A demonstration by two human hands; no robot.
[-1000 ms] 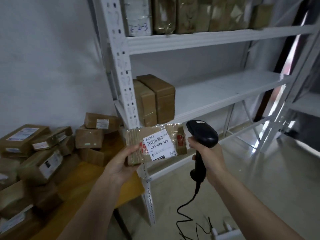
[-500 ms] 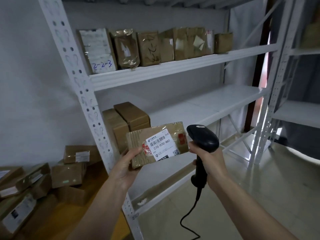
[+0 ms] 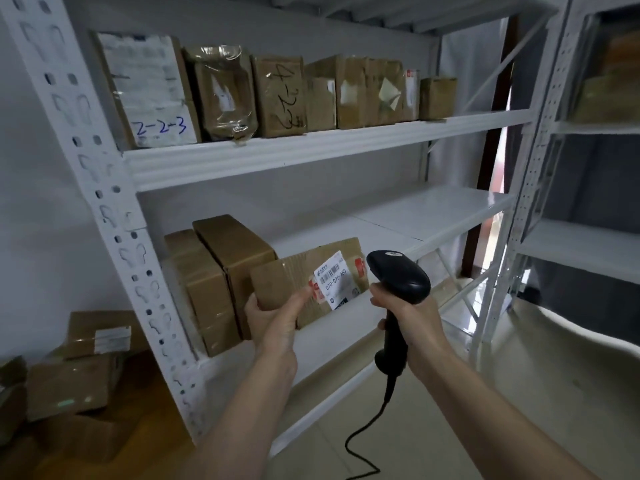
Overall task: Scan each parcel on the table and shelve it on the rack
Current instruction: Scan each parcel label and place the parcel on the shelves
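— Head view, left to right?
— Left hand (image 3: pixel 273 315) grips the parcel (image 3: pixel 304 282) at centre frame, against the rack (image 3: pixel 311 157)'s lower shelf; right hand (image 3: pixel 412 317) is wrapped round the scanner (image 3: pixel 398 277).

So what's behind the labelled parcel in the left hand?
Behind the brown cardboard parcel with the white barcode label, held by the left hand, lies the white middle shelf. Two upright brown boxes stand just left. The shelf patch directly behind it is hidden.
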